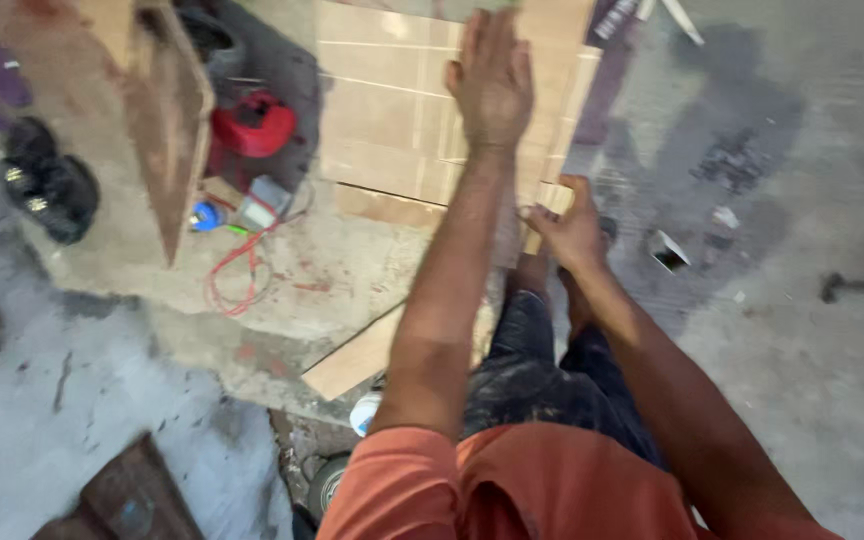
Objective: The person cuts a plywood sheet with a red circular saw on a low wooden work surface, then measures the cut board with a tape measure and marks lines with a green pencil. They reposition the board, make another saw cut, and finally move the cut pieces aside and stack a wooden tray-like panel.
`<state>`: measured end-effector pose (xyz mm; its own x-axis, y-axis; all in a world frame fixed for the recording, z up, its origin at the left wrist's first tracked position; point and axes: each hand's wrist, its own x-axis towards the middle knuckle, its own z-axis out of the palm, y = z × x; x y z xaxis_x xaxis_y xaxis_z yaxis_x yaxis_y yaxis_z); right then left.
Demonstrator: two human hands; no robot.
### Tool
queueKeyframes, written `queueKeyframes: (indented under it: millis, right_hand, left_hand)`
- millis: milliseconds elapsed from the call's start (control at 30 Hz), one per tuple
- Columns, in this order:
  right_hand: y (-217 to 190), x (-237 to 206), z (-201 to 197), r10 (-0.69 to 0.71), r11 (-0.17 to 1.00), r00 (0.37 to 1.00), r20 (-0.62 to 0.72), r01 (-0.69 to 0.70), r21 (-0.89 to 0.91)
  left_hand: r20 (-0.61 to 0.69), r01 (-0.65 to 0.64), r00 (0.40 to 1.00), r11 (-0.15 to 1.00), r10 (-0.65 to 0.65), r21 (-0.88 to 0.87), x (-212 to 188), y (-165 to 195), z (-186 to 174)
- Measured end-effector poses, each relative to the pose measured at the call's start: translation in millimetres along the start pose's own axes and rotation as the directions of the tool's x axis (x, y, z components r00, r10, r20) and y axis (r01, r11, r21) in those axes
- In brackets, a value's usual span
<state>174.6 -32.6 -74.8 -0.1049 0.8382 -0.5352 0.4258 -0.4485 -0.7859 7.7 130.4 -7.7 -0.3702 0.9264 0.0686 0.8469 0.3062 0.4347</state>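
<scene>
On the concrete floor (832, 400) in front of me lie the tan boards (382, 110), stacked flat. My left hand (492, 80) rests on them, fingers spread; my right hand (567, 230) pinches a small wooden offcut (555, 198) at their near edge. A loose strip (352, 365) waits unplaced, so the laying looks partly done.

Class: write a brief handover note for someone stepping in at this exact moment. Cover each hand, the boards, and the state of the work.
Left hand: flat, fingers spread, pressing on the board stack.
Right hand: gripping the stack's near right edge, by a small wood piece.
A loose plank lies on the floor nearer the person.
Done: boards lie stacked.
Left: cannot tell.
</scene>
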Motion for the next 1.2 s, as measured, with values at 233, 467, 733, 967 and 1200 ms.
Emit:
queueKeyframes:
  millis: [233,467,733,967,1200]
  right_hand:
    - [-7,1,-7,0.064,0.97,0.996,0.066,-0.077,0.229]
    - [-20,-5,-30,-0.001,0.987,0.998,0.065,-0.009,0.158]
    - [9,-10,-60,0.004,0.932,0.999,-0.043,0.012,0.363]
    - [12,-32,-102,0.099,0.959,0.987,-0.125,-0.061,0.276]
    - [37,-78,-149,-0.033,0.998,0.998,-0.062,0.036,0.049]
  left_hand:
    - [0.066,-0.18,0.979,0.968,0.194,-0.174,2,-34,7]
    - [0.21,-0.52,0.847,0.843,0.488,0.135,-7,-195,-122]
    - [0.463,-0.609,0.789,0.409,0.404,0.68,-23,-271,-189]
    - [0.598,-0.635,0.766,0.423,0.236,0.646,28,-291,-152]
    - [0.505,-0.487,0.856,0.492,0.109,0.721,17,-293,-275]
